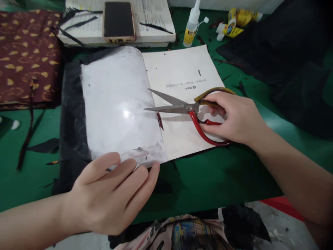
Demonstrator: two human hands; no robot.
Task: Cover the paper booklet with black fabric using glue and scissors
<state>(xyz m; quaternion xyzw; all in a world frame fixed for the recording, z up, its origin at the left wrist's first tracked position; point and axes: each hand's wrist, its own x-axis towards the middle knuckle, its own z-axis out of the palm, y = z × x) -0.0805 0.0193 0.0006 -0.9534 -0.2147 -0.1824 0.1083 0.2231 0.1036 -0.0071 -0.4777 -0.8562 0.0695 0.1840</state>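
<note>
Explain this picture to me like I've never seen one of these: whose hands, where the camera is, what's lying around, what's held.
There is no machine here: these are a person's two bare hands, seen by a camera worn on their head, looking forward and down. The right hand holds scissors, blades apart, above an open book. The left hand is at the book's lower edge; its grip is hard to make out. Around them on the green table are a phone on a thick book, a small bottle, yellow tubes and black cloth.
</note>
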